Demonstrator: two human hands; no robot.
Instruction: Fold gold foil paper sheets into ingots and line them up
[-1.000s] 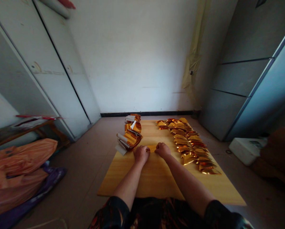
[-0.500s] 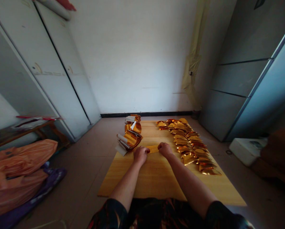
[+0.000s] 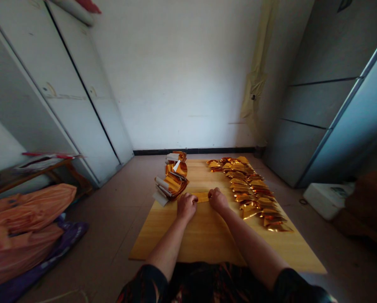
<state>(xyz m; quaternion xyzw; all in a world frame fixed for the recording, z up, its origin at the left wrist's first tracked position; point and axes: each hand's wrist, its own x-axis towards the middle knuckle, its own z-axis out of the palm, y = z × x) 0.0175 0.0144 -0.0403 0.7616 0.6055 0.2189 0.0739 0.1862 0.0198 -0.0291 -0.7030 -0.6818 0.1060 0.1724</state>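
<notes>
Between my hands, just over the wooden board (image 3: 201, 240), lies a strip of gold foil paper (image 3: 202, 197). My left hand (image 3: 187, 206) pinches its left end, fingers closed. At the other end my right hand (image 3: 219, 199) grips the same foil paper, its fingers curled shut. Left of my left hand sits a loose stack of gold foil sheets (image 3: 172, 185) with pale backs. To the right of my right hand, folded gold foil pieces (image 3: 251, 189) lie in overlapping rows.
A grey cabinet (image 3: 77, 92) stands at the left and a grey fridge-like unit (image 3: 317, 97) at the right. Orange and purple bags (image 3: 27, 223) lie on the left. A white box (image 3: 323, 200) rests on the floor at the right.
Both hands keep their hold on the foil strip and have shifted only very slightly. The stack and the folded pieces look the same.
</notes>
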